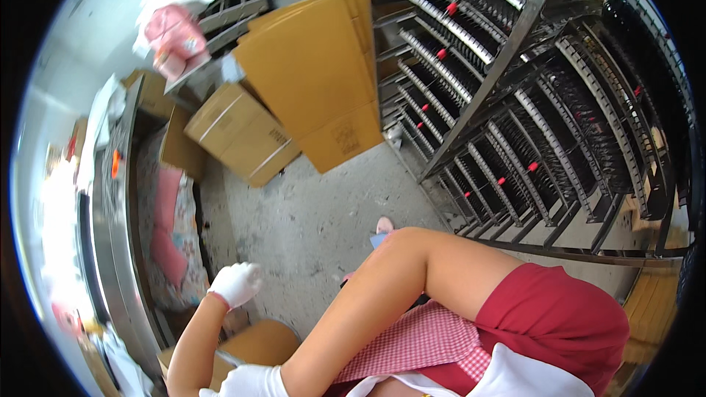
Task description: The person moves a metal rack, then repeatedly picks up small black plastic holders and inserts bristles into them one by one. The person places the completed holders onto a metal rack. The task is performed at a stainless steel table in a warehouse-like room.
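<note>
My left hand (237, 284), in a white glove, is raised at the lower left over the grey floor. Its fingers are curled in, and I see nothing in them. My right arm is sharply bent, its elbow high in the middle of the view. My right hand (252, 382), also white-gloved, is at the lower edge, close beside my left forearm. Its fingers are mostly cut off, so what it touches is unclear. A brown cardboard box (261, 341) stands below my hands. I wear a red-and-white checked apron (412, 342) over red clothing.
A tall metal rack (471, 121) with rows of dark toothed bars and red markers fills the right. Large cardboard sheets (312, 66) and a bundle of flattened cartons (239, 132) lean at the back. At left runs a metal table (114, 235) with pink pieces (168, 228) beside it.
</note>
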`<act>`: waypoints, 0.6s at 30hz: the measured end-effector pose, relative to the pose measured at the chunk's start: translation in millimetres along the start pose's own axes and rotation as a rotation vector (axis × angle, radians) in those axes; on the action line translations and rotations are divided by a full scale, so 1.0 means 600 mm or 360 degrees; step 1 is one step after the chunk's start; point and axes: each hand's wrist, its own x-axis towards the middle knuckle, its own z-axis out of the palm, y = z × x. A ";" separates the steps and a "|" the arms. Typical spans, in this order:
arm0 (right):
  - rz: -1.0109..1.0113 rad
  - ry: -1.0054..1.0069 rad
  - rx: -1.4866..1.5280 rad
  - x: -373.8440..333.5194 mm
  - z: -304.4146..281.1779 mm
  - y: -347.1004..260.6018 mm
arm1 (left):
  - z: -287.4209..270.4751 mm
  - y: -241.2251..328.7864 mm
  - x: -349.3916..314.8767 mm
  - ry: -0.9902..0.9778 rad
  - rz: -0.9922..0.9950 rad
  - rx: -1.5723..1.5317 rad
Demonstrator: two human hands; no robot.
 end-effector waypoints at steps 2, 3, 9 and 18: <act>-0.0113 0.0052 -0.0065 0.034 -0.034 0.027 | -0.053 -0.051 0.046 -0.0023 0.0062 0.0110; -0.0144 -0.0229 -0.0058 0.043 -0.075 0.028 | -0.083 -0.071 0.063 -0.0011 0.0094 0.0119; -0.0094 -0.0107 0.0131 0.083 -0.304 0.061 | -0.221 -0.197 0.275 -0.0167 0.0180 0.0298; -0.0268 0.0719 -0.0458 0.197 -0.574 0.083 | -0.358 -0.062 0.758 0.0272 0.1090 -0.0697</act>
